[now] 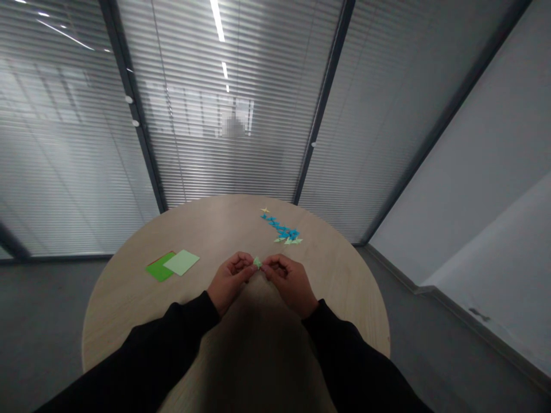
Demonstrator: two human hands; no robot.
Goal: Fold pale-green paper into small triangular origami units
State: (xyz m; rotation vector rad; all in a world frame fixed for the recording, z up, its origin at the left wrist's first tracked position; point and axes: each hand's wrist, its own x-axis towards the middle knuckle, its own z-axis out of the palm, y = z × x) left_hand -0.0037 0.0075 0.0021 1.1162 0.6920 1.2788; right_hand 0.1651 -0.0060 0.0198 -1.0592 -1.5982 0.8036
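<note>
Between my two hands is a small folded piece of light green paper (257, 263), pinched from both sides above the table. My left hand (232, 280) grips its left edge with thumb and fingertips. From the other side, my right hand (293, 282) has its thumb and fingers closed on the right edge. The fingertips partly cover the paper, so its exact folded shape cannot be made out. Beyond my right hand lie several small blue folded paper pieces (282, 229), with pale green folded pieces (288, 241) at their near end and one yellow piece (265, 210) at the far end.
Left of my hands, a pale green paper sheet (182, 262) overlaps a brighter green sheet (160, 271) with a thin reddish edge. The round wooden table (124, 304) bears everything. Glass panels with blinds (232, 155) stand behind it, and a white wall (482, 189) is at the right.
</note>
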